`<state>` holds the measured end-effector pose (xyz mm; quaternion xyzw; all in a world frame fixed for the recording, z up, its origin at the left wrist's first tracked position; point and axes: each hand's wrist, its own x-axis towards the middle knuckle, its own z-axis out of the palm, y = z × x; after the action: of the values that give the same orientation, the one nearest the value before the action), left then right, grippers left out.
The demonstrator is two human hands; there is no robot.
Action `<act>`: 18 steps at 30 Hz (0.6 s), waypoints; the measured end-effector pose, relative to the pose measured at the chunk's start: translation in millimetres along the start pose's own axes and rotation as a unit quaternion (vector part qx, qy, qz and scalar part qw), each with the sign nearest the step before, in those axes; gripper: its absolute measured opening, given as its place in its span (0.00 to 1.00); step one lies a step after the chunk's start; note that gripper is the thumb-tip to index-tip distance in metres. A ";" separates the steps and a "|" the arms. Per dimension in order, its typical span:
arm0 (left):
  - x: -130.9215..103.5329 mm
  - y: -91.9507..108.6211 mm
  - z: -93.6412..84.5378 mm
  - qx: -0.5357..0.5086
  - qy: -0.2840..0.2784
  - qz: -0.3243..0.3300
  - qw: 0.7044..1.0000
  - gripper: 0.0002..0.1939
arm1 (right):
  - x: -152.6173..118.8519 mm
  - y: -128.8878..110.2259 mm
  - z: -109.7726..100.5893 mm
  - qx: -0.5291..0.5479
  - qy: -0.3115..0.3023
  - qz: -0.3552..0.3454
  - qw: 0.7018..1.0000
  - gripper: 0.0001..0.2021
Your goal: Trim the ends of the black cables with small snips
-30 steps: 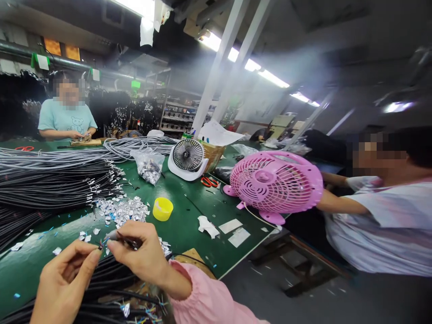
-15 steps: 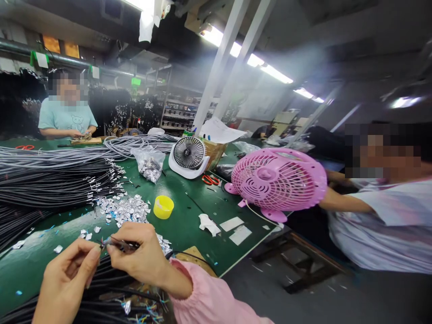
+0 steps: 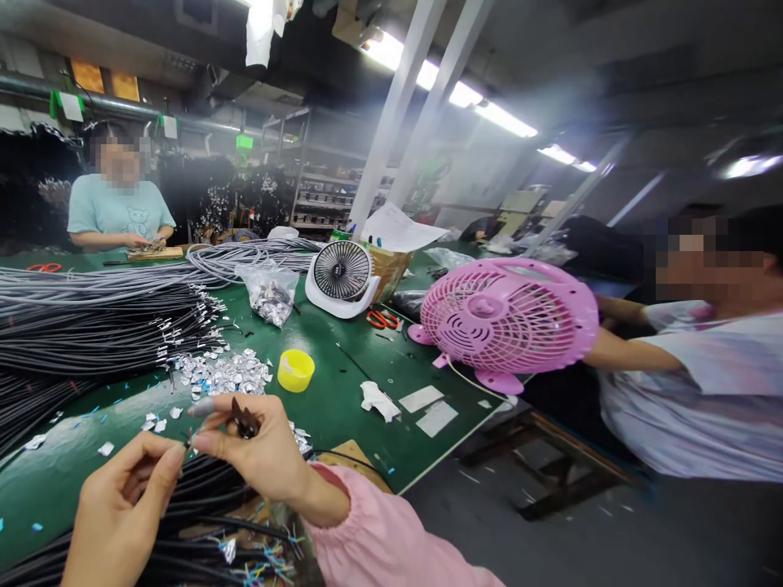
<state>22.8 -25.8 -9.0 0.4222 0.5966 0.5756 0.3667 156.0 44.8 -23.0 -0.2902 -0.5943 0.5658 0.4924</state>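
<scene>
The yellow tub (image 3: 297, 372) stood on the green table (image 3: 336, 424), and both hands worked nearer the wearer than it and to its left. The left hand (image 3: 119, 497) had its grip pinched, thumb against finger, on a thin black cable end (image 3: 186, 444), which lay forward and left of the tub. The right hand (image 3: 263, 444) had its thumb up against the tiny wires (image 3: 191, 434) at that tip; whether it pinched them firmly I cannot tell. Its grip was also wrapped around small dark cutters (image 3: 244, 419), their blades poking up between the fingers, just in front of the tub.

Those cutters looked the likeliest source of trouble. With the palm sharing its hold between tool and wires, they could have slipped, nicked a finger or snagged a strand. So little cable showed past the left fingertips that a hard tug might have pulled it free, or snapped a fine wire.

Clutter added risk. Foil scraps (image 3: 223, 373) lay left of the tub, where a brush of the knuckles could have scattered them. Black cables (image 3: 205, 493) ran under the hands, on the tub's near side, and a dropped end might have been lost among them. The loose pink sleeve (image 3: 391, 530), nearer the wearer than the tub, could have caught the bared wire ends (image 3: 269, 562).
</scene>
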 end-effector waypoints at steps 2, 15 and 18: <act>3.9 -2.2 -2.1 0.005 0.001 0.007 1.000 0.31 | 1.9 -9.7 2.8 -0.006 0.009 -0.004 1.000 0.12; 37.4 -10.1 -15.0 0.396 -0.113 0.096 0.906 0.20 | 17.3 -16.8 -2.4 0.020 0.087 -0.029 0.996 0.12; 44.8 -18.9 -14.7 0.423 -0.163 0.126 0.883 0.20 | 16.5 -18.5 -2.2 0.024 0.071 -0.052 0.996 0.11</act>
<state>-9.1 10.5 -24.7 0.6965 0.6570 0.2330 0.1702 156.2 57.0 -1.2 -0.2865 -0.5587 0.5316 0.5685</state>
